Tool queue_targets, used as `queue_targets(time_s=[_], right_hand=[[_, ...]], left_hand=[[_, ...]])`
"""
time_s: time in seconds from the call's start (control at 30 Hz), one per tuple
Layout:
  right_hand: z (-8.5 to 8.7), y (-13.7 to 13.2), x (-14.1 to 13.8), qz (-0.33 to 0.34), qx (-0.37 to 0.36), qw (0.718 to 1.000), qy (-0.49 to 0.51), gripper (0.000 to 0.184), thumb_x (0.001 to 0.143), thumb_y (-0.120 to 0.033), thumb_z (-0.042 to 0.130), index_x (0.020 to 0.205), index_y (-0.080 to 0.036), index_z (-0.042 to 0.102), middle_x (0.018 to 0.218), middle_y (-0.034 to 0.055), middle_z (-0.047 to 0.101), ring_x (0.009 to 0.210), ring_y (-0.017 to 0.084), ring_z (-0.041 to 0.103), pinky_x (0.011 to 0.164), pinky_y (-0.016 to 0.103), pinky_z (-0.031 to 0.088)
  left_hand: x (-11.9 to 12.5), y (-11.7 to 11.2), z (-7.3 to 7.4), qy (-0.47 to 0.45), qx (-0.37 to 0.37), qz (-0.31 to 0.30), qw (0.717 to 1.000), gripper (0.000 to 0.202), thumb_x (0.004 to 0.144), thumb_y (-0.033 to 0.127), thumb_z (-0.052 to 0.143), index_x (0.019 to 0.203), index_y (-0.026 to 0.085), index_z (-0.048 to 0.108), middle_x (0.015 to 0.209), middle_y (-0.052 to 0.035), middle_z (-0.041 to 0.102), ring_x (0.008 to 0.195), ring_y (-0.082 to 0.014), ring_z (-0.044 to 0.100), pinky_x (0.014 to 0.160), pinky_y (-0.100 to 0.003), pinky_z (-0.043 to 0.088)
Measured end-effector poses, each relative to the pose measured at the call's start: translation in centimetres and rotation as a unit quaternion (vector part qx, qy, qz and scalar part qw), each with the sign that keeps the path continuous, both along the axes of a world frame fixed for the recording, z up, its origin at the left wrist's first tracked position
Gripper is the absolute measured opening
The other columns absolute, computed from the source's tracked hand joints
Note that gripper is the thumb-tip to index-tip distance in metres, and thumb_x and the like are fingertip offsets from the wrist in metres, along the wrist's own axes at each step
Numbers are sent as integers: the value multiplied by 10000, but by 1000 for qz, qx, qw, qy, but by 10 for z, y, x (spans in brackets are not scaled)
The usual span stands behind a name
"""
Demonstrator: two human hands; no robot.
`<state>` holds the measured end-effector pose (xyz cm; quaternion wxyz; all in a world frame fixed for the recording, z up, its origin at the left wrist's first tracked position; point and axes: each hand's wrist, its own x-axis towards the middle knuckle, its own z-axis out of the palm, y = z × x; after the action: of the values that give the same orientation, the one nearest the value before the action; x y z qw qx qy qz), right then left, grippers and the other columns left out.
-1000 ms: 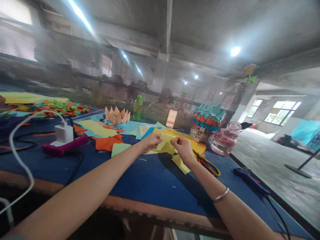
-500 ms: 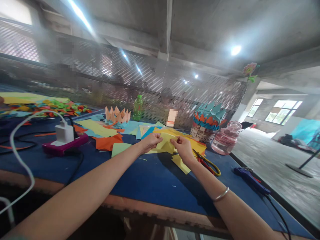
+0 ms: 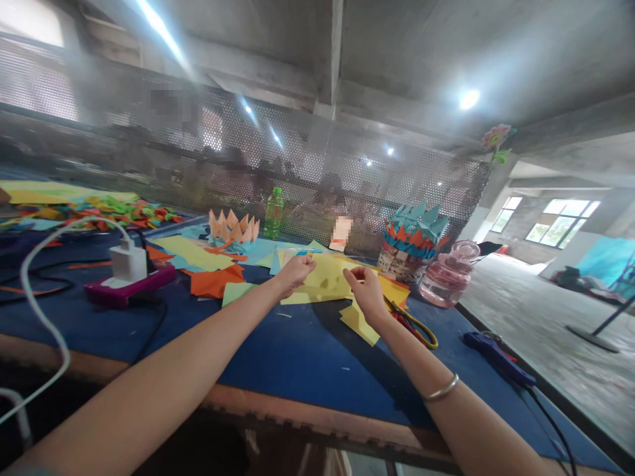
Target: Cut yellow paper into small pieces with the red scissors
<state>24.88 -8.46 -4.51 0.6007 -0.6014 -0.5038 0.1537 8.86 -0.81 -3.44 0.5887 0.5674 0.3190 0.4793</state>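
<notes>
Left hand [image 3: 295, 276] and right hand [image 3: 366, 294] pinch yellow paper [image 3: 327, 277]; its surface creased.

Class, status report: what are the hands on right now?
Left hand, right hand pinched over flat yellow paper sheet. Red-and-yellow scissors off to right; nothing blocking.

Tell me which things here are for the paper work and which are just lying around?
For the paper work: left hand, right hand, yellow paper, scissors.

Just lying around: green plastic bottle, pink glass jar, magenta power strip, white charger.
</notes>
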Motion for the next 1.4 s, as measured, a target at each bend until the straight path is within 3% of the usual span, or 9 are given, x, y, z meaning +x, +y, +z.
queue_targets(time_s=[0.1,0.23,0.3,0.4,0.53,0.7,0.97,1.2,1.4], right_hand=[[6,-8,0,53,-123,987,91,384,804,-526,570,647,-177,541,588,-12,545,446,86,447,408,211,325],[12,-16,-4,158,-268,926,214,528,874,-599,449,682,-137,617,624,48,629,444,89,514,398,197,375],[15,-18,-8,200,-247,903,290,498,875,-591,470,774,-136,645,734,69,680,530,107,591,450,203,447],[19,-19,-14,227,-131,888,378,382,821,-546,598,819,-166,643,808,45,697,644,115,640,531,197,502],[18,-17,-12,191,-36,915,352,362,694,-519,735,813,-191,637,715,21,682,685,146,662,508,192,483],[12,-14,-6,157,-23,946,282,423,623,-558,757,742,-175,626,691,49,686,660,171,669,468,214,459],[12,-16,-8,146,-7,931,334,378,457,-380,882,660,-159,654,638,0,638,575,107,590,456,192,427],[13,-17,-10,128,-3,942,311,370,414,-367,885,638,-148,687,650,27,655,580,116,578,453,199,422],[14,-18,-11,123,9,941,314,360,406,-376,872,626,-155,691,653,31,661,577,118,580,452,202,419]], left_hand=[[-6,-2,13,-17,-15,11,1000,70,786,126,596,750,145,653,477,27,571,440,-103,532,476,-182,433],[-11,-5,27,-66,-31,18,997,88,815,90,575,811,125,656,488,33,575,335,-56,414,400,-150,369],[-12,-7,29,-100,-50,-13,994,102,820,86,580,873,130,656,528,25,606,343,-58,445,403,-147,385],[-10,-12,29,-144,-86,-70,983,158,835,47,540,920,122,650,626,-21,670,474,-97,598,502,-182,492],[-6,-19,29,-163,-123,-96,974,206,857,9,473,919,97,649,720,-77,713,644,-145,691,629,-235,563],[-5,-18,28,-169,-127,-118,970,181,838,21,524,926,88,668,815,-114,730,743,-191,715,719,-302,585],[-5,-18,28,-158,-133,-119,971,228,875,27,463,986,78,656,809,-120,729,710,-181,716,668,-276,586],[-5,-20,29,-157,-135,-119,971,223,905,81,450,1008,82,648,799,-118,731,733,-187,715,721,-306,581],[-6,-18,28,-129,-108,-103,980,112,865,141,565,904,105,663,761,-98,723,661,-165,697,655,-271,566]])
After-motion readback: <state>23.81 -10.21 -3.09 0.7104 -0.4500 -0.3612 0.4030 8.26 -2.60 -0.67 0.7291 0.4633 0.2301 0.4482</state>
